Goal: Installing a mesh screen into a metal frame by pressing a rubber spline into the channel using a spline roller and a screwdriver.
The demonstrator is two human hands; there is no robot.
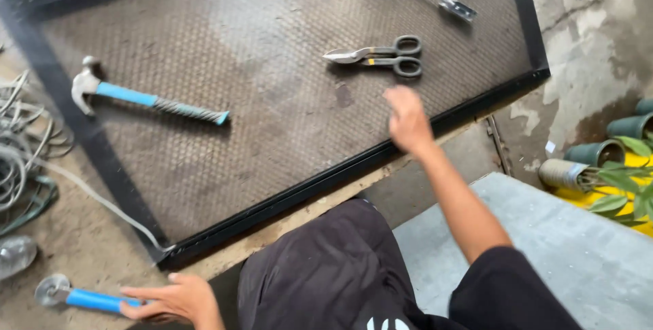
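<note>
A black-framed mesh screen panel [204, 187] is laid flat on the concrete floor, likely so tools can be rested on it within reach. The left hand [178, 298] is closed around the blue handle of a small roller tool with a metal wheel [75, 296], held low on the ground beside the frame corner. The right hand [408, 118] is blurred above the frame's near edge, nearest the grey-handled metal snips [381, 56]; nothing is seen in it, though how far open it is cannot be told. One blue-gripped claw hammer [136, 95], one pair of snips, one small metal scraper-like tool [449, 2] are counted on the mesh; one cord bundle [20, 146] lies at left.
</note>
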